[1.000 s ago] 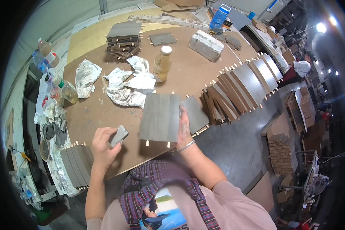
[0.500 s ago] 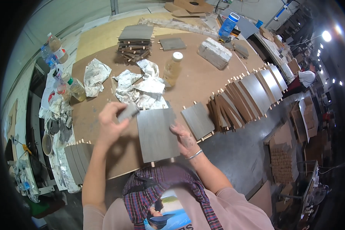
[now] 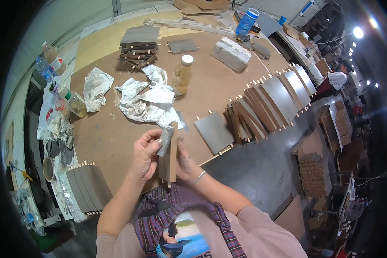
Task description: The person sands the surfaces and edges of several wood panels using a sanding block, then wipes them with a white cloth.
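Observation:
My left hand (image 3: 145,158) pinches a small grey pad (image 3: 165,141), which looks like a sanding pad, against the long edge of a board. The wooden board (image 3: 173,152) is tipped up so its narrow brown edge faces me, with a peg showing at its lower end. My right hand (image 3: 185,162) grips it from the right side. Another grey board with pegs (image 3: 214,132) lies flat just to the right. Beyond my hands lie crumpled, stained white cloths (image 3: 152,101).
A long leaning row of pegged boards (image 3: 268,101) runs along the right edge. Other boards (image 3: 88,187) stand at the left, and a stack (image 3: 139,45) stands at the back. Bottles (image 3: 183,75) and a whitish block (image 3: 231,54) stand on the table. A person (image 3: 337,81) is far right.
The board has turned from face-up to edge-up. My left hand has moved right and down, bringing the grey pad to the board's edge. The view has shifted slightly.

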Available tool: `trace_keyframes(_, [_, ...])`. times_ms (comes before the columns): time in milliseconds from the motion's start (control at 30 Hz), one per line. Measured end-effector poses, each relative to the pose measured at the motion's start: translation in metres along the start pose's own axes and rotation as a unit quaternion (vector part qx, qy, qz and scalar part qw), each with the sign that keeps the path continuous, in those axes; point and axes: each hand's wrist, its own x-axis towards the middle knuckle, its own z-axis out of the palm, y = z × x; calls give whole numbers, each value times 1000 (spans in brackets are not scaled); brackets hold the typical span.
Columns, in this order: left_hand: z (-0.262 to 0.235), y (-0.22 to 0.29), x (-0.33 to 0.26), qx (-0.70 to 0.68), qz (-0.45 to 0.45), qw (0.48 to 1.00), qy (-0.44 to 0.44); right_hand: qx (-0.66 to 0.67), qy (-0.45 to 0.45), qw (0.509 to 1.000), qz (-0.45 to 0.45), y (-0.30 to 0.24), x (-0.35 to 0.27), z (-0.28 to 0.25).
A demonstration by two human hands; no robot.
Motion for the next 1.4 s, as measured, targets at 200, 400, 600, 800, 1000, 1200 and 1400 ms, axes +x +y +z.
trace_keyframes(200, [-3,-12,-4,-46,-28,998,31,53,-9,997,46,-9,-6,-26])
trace_keyframes(400, [17,-5,-10,156,66,985,32,56,-56,995,53,-7,-6,-51])
trace_keyframes(600, [21,2,-5,438,180,878,68,-13,-96,995,36,-11,-17,-35])
trace_keyframes(800, [-31,17,11,421,187,870,175,-93,-101,990,18,-15,-28,-27])
trace_keyframes(1000, [6,13,-1,491,206,839,110,-27,-77,995,48,-23,-24,-32])
trace_keyframes(1200, [26,15,-36,598,342,714,-124,78,-48,993,-74,-58,0,-17])
trace_keyframes(1400, [-1,17,-28,644,342,658,-190,106,-64,989,-85,-69,4,-22])
